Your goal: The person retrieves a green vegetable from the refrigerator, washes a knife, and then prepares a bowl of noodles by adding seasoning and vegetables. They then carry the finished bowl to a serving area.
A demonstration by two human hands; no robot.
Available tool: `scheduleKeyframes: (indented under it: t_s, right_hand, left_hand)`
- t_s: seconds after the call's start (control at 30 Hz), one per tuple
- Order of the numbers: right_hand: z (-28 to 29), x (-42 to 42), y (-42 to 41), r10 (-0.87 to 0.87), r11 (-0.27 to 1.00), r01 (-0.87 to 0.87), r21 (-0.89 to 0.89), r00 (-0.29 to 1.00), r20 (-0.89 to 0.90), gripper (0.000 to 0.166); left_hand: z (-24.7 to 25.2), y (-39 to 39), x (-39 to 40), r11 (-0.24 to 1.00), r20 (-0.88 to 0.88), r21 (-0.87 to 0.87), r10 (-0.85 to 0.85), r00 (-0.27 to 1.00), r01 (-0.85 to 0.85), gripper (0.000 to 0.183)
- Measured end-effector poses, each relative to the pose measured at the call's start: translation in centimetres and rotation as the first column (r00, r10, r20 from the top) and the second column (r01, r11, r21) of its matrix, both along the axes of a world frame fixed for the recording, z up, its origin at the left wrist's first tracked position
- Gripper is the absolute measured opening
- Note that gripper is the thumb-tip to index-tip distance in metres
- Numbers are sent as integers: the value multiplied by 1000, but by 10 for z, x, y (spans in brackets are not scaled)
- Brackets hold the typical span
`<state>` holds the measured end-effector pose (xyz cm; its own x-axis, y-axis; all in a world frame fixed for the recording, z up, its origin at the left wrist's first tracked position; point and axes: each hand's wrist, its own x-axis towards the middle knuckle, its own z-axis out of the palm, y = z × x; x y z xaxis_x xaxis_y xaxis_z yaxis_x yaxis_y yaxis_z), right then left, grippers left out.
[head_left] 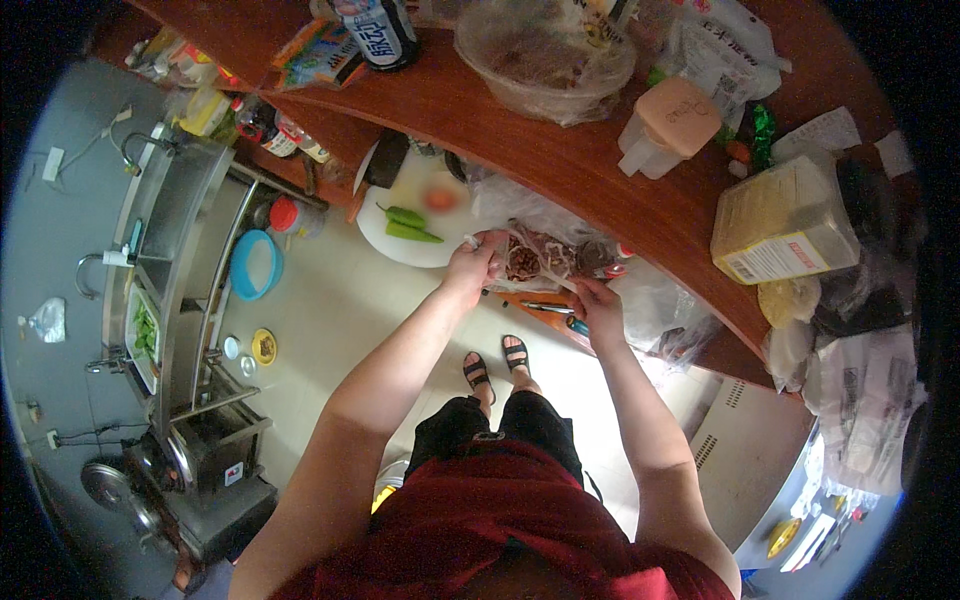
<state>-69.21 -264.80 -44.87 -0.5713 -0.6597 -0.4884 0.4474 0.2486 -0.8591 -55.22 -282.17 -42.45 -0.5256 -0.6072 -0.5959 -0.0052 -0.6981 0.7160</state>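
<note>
My left hand (pixel 478 262) grips the left edge of a clear plastic bag (pixel 529 285) that holds small reddish-brown pieces (pixel 523 259). At the bag's right side, my right hand (pixel 598 306) has its fingers closed on a pale strip (pixel 559 281), which looks like part of the bag; I cannot tell for sure. Two green peppers (pixel 409 225) lie on a round white cutting board (pixel 375 236) to the left of my left hand. A blurred red thing (pixel 439 198), perhaps a tomato, is on the same board.
A reddish wooden shelf (pixel 420 112) runs above the work area, bearing a plastic-wrapped bowl (pixel 544 67), a dark can (pixel 379 34) and a clear container (pixel 787 221). Crumpled plastic bags (pixel 660 300) lie right of my hands. A steel sink (pixel 180 195) and blue basin (pixel 256 264) are at left.
</note>
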Motion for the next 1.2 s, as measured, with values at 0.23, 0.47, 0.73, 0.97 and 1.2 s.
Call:
scheduleKeyframes:
  t_s: [0.23,0.47,0.73,0.97,1.2]
  right_hand:
    - [57,4,4,40,997,-41,-66,999,-12,17]
    - [142,13,2,114,990,-114,-88,993,-1,20]
    - [267,9,-17,166,979,-168,-112,986,-27,23]
    - [330,-21,-59,-73,963,-9,-269,954,-292,22]
    - [294,-35,-110,-46,982,-185,34,-411,-911,30]
  left_hand:
    - [0,-2,10,992,-33,115,59,998,-55,10]
    - [2,-3,13,969,-43,209,148,988,-136,19]
    - [-5,-5,12,938,-35,258,250,968,-233,19]
    - [-10,-4,13,968,-155,230,139,978,-101,13]
    - [-15,0,11,972,-144,224,109,984,-75,17]
